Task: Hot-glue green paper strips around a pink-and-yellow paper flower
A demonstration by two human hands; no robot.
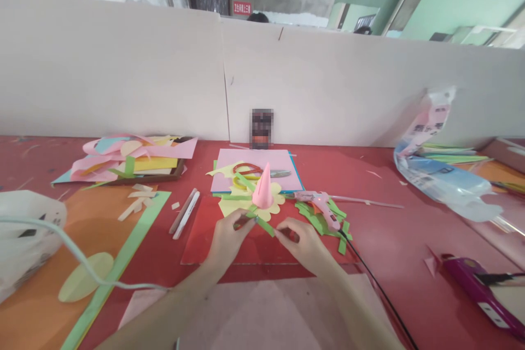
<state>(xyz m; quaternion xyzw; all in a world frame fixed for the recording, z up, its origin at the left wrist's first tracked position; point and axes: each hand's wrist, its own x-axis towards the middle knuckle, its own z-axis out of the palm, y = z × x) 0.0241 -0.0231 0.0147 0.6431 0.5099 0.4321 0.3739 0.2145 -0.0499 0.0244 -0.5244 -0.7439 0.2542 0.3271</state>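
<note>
Between my hands runs a short green paper strip (266,226), slanting down to the right. My left hand (228,235) pinches its upper end, and my right hand (298,240) has thumb and finger closed at its lower end. Just beyond them stands a pink paper cone (263,191) with its point up. Under and around the cone lies a pale yellow scalloped paper flower (274,205). A pink glue gun (320,203) rests to the right on a heap of green paper strips (344,229). Scissors with red handles (246,168) lie behind the cone on pink paper.
Paper scraps (135,156) fill a tray at the back left. Two pens (186,213) lie left of the red mat (200,246). A white cable (82,257) crosses orange paper. On the right are a plastic bag (447,180), a purple power strip (479,290) and the glue gun's black cord (377,287).
</note>
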